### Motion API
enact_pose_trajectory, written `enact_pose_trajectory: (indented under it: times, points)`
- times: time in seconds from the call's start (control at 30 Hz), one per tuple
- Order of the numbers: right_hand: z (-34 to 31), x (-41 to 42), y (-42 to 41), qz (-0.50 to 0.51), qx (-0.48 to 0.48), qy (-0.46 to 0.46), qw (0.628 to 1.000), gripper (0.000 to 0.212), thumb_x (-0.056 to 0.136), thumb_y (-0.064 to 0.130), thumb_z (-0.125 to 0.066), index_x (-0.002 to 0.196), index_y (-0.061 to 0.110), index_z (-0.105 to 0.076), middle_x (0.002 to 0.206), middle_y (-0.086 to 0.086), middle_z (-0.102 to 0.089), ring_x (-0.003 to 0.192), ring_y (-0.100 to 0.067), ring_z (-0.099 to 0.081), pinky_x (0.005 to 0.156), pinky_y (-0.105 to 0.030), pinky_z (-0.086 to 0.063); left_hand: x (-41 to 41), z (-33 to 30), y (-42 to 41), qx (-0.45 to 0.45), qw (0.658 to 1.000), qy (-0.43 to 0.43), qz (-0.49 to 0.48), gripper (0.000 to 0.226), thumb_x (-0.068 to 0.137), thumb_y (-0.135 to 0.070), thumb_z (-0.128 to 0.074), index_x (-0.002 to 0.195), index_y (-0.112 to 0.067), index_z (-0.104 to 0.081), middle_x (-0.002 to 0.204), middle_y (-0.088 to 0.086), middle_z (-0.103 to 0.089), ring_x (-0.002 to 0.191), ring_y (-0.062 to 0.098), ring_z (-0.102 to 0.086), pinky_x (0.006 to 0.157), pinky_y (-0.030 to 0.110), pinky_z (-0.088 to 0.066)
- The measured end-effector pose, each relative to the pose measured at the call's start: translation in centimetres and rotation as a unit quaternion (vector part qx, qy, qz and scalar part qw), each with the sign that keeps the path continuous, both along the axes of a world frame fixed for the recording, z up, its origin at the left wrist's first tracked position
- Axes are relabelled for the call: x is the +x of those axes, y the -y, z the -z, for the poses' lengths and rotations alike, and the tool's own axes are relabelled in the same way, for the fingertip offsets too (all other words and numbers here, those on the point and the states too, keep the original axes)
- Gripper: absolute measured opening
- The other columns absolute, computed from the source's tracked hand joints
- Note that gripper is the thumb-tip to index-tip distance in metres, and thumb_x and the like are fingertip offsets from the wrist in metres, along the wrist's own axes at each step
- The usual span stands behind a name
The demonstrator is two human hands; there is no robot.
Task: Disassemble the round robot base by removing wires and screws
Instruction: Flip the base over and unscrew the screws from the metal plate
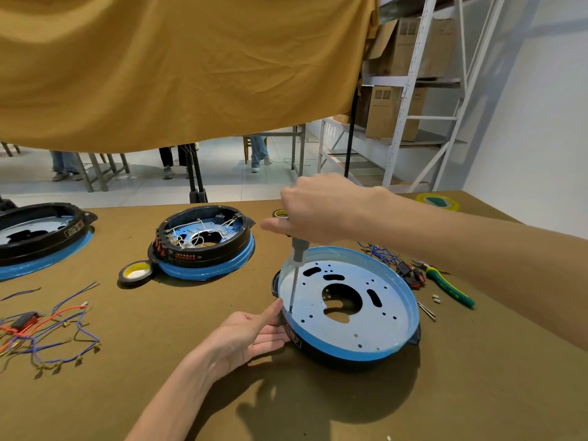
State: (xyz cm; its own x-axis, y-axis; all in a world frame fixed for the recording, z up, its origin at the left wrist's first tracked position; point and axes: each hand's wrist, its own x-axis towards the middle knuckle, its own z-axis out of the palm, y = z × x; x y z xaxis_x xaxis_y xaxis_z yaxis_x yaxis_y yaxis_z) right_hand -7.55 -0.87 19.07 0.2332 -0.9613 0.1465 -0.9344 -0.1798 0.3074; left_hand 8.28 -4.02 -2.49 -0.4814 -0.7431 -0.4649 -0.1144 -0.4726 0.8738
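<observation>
Your left hand (246, 337) braces the near-left wall of the round base (348, 305), fingers loosely straight against it and the thumb up on the rim; keep that pressure so the base does not spin. Your right hand (318, 206) is curled round the handle of the screwdriver (296, 272), whose tip sits on a screw (290, 311) at the left edge of the metal plate, close to your thumb. Hold the shaft straight over the screw and push down as you turn, or the tip may slip toward that thumb. To the right lie green pliers (450, 289) and loose blue wires (380, 251); more pulled wires (54, 329) lie far left. Farther off sit a tape roll (136, 273) and a second base (203, 241) with its wiring inside, none of it in your way.
</observation>
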Motion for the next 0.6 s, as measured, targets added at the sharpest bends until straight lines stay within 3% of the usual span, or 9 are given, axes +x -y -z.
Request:
enact_pose_trajectory:
  times: [0.1, 0.13, 0.2, 0.27, 0.33, 0.37, 0.43, 0.53, 0.6]
  points:
    - [-0.5, -0.1, 0.2, -0.049, 0.074, 0.096, 0.991, 0.019, 0.093, 0.04, -0.066, 0.09, 0.023, -0.057, 0.077, 0.003, -0.058, 0.07, -0.021, -0.059, 0.052, -0.029, -0.037, 0.1, 0.2, 0.1, 0.0, 1.0, -0.009, 0.0, 0.084, 0.05, -0.056, -0.088, 0.108, 0.001, -0.066, 0.099, 0.02, -0.079, 0.094, 0.028, -0.079, 0.07, 0.029, -0.064]
    - [-0.8, -0.2, 0.2, -0.064, 0.117, 0.15, 0.98, 0.017, 0.087, 0.029, -0.073, 0.094, 0.027, -0.057, 0.082, 0.005, -0.061, 0.075, -0.018, -0.061, 0.053, -0.028, -0.039, 0.2, 0.2, 0.2, 0.001, 1.0, -0.011, 0.0, 0.083, 0.051, -0.056, -0.089, 0.108, 0.001, -0.066, 0.099, 0.02, -0.079, 0.094, 0.028, -0.079, 0.07, 0.029, -0.063]
    - [-1.3, -0.2, -0.2, -0.087, 0.198, 0.222, 0.951, 0.037, 0.079, 0.015, -0.079, 0.103, 0.03, -0.056, 0.093, 0.006, -0.062, 0.08, -0.011, -0.062, 0.058, -0.024, -0.043, 0.2, 0.2, 0.1, 0.005, 1.0, -0.011, 0.001, 0.083, 0.051, -0.056, -0.089, 0.108, 0.0, -0.066, 0.099, 0.02, -0.079, 0.094, 0.028, -0.079, 0.07, 0.029, -0.063]
    - [-0.9, 0.0, -0.4, -0.087, 0.172, 0.201, 0.961, 0.036, 0.083, 0.029, -0.078, 0.108, 0.028, -0.052, 0.094, 0.005, -0.058, 0.08, -0.012, -0.06, 0.059, -0.027, -0.044, 0.1, 0.2, 0.0, 0.0, 1.0, -0.009, 0.001, 0.083, 0.052, -0.057, -0.089, 0.107, 0.0, -0.065, 0.098, 0.018, -0.08, 0.094, 0.027, -0.079, 0.07, 0.029, -0.063]
    - [-0.2, 0.3, -0.4, -0.048, 0.057, 0.071, 0.995, 0.041, 0.093, 0.06, -0.058, 0.099, 0.02, -0.051, 0.08, 0.003, -0.053, 0.067, -0.015, -0.054, 0.053, -0.031, -0.038, 0.1, 0.1, -0.1, -0.004, 1.0, -0.006, 0.001, 0.08, 0.052, -0.058, -0.089, 0.105, -0.003, -0.065, 0.096, 0.016, -0.08, 0.093, 0.026, -0.079, 0.069, 0.028, -0.063]
    - [0.0, 0.4, -0.4, -0.024, 0.006, 0.021, 0.999, 0.05, 0.096, 0.066, -0.047, 0.09, 0.016, -0.052, 0.072, 0.002, -0.051, 0.06, -0.016, -0.051, 0.049, -0.03, -0.033, 0.1, 0.1, -0.1, -0.004, 1.0, -0.005, 0.0, 0.079, 0.052, -0.057, -0.088, 0.104, -0.003, -0.066, 0.095, 0.016, -0.08, 0.092, 0.025, -0.079, 0.068, 0.027, -0.062]
    - [0.2, 0.5, -0.2, -0.032, -0.013, -0.007, 0.999, 0.048, 0.099, 0.058, -0.049, 0.078, 0.016, -0.053, 0.067, 0.001, -0.052, 0.056, -0.018, -0.051, 0.046, -0.028, -0.03, 0.1, 0.0, -0.1, -0.003, 1.0, -0.005, 0.0, 0.078, 0.051, -0.056, -0.088, 0.104, -0.003, -0.066, 0.095, 0.017, -0.08, 0.092, 0.025, -0.079, 0.068, 0.027, -0.062]
    - [-0.7, 0.3, -0.2, -0.077, 0.117, 0.135, 0.981, 0.018, 0.09, 0.032, -0.072, 0.096, 0.025, -0.056, 0.081, 0.008, -0.06, 0.072, -0.01, -0.058, 0.052, -0.024, -0.037, 0.1, -0.2, -0.1, -0.003, 1.0, 0.0, 0.001, 0.079, 0.051, -0.057, -0.087, 0.105, -0.003, -0.066, 0.097, 0.017, -0.08, 0.092, 0.026, -0.079, 0.069, 0.028, -0.063]
    - [-1.3, 0.2, -0.7, -0.077, 0.203, 0.201, 0.955, 0.035, 0.083, 0.02, -0.079, 0.104, 0.029, -0.053, 0.087, 0.01, -0.061, 0.077, -0.006, -0.06, 0.056, -0.022, -0.04, 0.1, -0.3, -0.2, 0.0, 1.0, 0.0, 0.001, 0.079, 0.05, -0.056, -0.087, 0.105, -0.003, -0.066, 0.097, 0.017, -0.08, 0.092, 0.026, -0.079, 0.069, 0.028, -0.063]
